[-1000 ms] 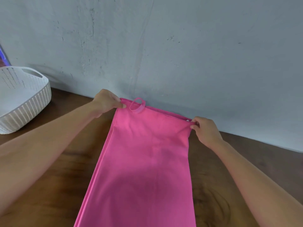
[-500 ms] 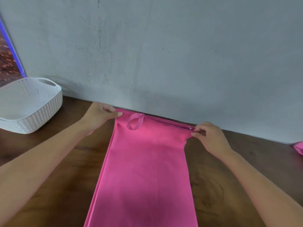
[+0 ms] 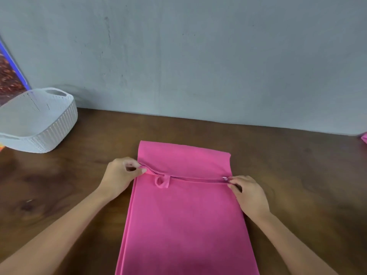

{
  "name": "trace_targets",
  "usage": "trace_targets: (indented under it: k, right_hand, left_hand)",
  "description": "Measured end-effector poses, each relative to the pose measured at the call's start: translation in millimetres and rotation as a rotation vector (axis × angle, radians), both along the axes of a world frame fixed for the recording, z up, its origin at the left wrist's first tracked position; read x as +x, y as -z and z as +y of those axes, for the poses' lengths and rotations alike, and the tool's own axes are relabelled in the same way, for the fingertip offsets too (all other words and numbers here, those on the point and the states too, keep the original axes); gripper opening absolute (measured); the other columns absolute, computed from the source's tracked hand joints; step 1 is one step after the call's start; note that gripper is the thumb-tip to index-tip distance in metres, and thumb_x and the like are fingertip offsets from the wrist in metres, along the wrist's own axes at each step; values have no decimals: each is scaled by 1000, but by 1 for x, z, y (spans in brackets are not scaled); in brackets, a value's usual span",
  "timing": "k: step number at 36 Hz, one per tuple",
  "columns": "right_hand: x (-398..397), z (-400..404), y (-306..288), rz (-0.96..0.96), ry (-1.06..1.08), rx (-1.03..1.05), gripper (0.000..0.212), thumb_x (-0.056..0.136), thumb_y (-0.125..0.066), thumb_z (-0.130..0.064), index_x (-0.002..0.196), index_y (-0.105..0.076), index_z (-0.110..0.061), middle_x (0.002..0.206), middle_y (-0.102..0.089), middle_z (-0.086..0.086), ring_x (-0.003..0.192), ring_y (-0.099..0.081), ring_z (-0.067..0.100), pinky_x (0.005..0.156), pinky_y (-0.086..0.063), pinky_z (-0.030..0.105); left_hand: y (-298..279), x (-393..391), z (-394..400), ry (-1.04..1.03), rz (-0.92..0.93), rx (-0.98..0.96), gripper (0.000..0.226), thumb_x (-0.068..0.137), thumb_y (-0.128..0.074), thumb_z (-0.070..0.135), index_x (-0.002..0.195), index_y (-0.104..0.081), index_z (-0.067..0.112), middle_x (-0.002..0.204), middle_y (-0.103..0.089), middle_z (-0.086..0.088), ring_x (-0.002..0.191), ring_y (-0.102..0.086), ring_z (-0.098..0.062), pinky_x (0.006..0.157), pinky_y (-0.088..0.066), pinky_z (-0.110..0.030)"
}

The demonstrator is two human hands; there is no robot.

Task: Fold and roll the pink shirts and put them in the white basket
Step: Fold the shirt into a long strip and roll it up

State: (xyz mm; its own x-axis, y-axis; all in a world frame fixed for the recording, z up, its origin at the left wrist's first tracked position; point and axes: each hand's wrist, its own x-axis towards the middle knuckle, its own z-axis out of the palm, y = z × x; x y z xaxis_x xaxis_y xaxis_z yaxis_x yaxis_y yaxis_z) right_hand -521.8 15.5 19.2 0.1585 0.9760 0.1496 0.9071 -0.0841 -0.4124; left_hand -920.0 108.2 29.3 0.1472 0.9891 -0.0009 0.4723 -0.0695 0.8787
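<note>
Showing are one white basket, two hands, one pink shirt, and possibly a second shirt at the right edge.

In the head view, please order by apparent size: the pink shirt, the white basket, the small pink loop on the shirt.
1. pink shirt, largest, though nearest the camera.
2. white basket, partly cut off at the left edge.
3. pink loop, clearly smallest.
</note>
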Motion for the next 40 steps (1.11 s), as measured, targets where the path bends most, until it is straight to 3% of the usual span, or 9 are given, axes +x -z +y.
trace_targets:
  k: [3,7,11,25,34,38,40]
  right_hand:
    - [-1,-11,7,1,19,37,15,93,-70,-18,107,-77,-21,106,-71,-9,99,-60,7,80,-47,23]
    - [1,-30,10,4,18,53,14,94,-68,-18,105,-76,-20,105,-69,-12,96,-55,3,77,-40,18]
    - [7,-56,14,-4,-9,85,12,94,-69,-19,104,-76,-20,103,-68,-14,93,-50,-2,75,-40,16]
    - [36,-189,26,3,-62,212,8,92,-71,-14,94,-74,-21,98,-69,-14,89,-50,4,74,-43,22]
    - [51,-284,30,1,-67,238,13,92,-69,-7,92,-73,-19,96,-68,-12,88,-54,11,76,-51,33]
    - [57,-322,30,1,-69,248,13,91,-70,-7,91,-73,-20,94,-67,-13,89,-54,12,77,-50,33]
    - [59,-338,30,-6,-70,227,15,87,-73,-6,87,-74,-21,90,-66,-15,89,-53,10,77,-50,33]
  left_hand:
    - [5,3,-13,-33,73,48,14,79,-86,22,69,-78,26,82,-73,18,79,-68,-2,72,-50,-17]
    - [8,7,-39,-66,100,52,14,78,-87,23,68,-78,27,82,-72,21,84,-67,0,78,-50,-18]
    - [6,14,-71,-78,124,77,14,78,-87,19,68,-78,25,82,-73,17,85,-65,6,73,-47,-10]
    - [5,46,-209,-141,164,98,15,76,-88,17,68,-78,24,84,-73,17,85,-63,11,72,-40,-1]
    - [7,66,-294,-165,200,76,21,77,-87,18,61,-75,25,76,-71,15,74,-63,0,64,-43,-14]
    - [2,72,-324,-154,199,57,21,78,-87,19,62,-75,22,75,-71,13,64,-62,2,64,-42,-11]
    - [1,72,-337,-161,187,25,20,77,-87,21,62,-75,18,69,-71,9,63,-62,-5,64,-46,-17]
